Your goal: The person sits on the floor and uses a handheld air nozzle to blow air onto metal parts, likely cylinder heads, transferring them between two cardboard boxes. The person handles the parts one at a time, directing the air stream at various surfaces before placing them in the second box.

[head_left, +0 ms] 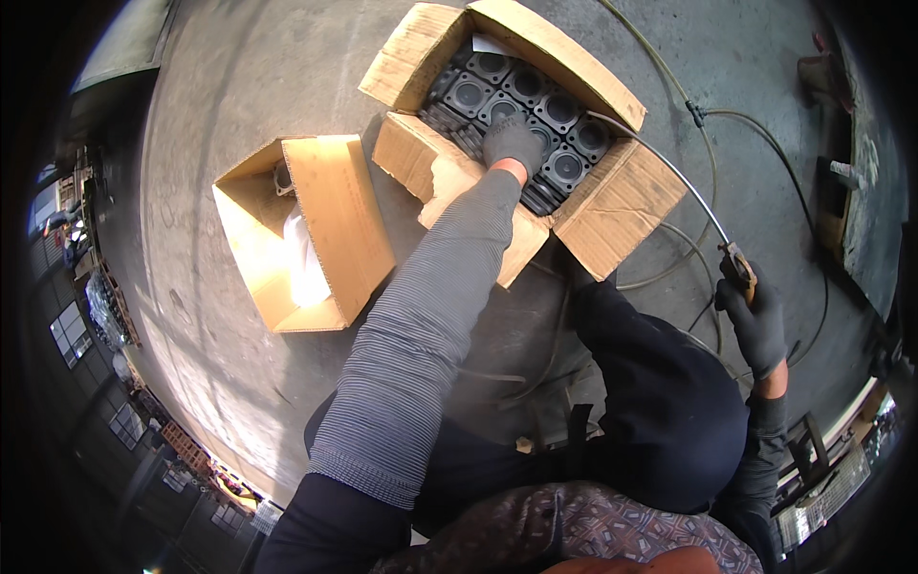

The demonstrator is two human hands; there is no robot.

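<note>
My left hand [513, 142], in a grey glove, reaches into an open cardboard box [602, 206]. Inside stand several dark metal engine cylinders [566, 168] in rows, their round bores facing up. The left fingers are closed at the edge of a tilted, finned engine cylinder [457, 129], which looks smeared by motion; the fingertips are partly hidden. Off to the right, my gloved right hand [760, 325] is wrapped round the handle of an air blow gun [738, 268]. Its long curved metal nozzle [684, 182] runs to the box's right side, over the cylinders.
A second open cardboard box [344, 230] stands to the left, with a metal part [283, 178] and white wrapping [301, 253] inside. Air hoses [712, 172] snake over the concrete floor on the right. My knee [669, 402] is close below the cylinder box.
</note>
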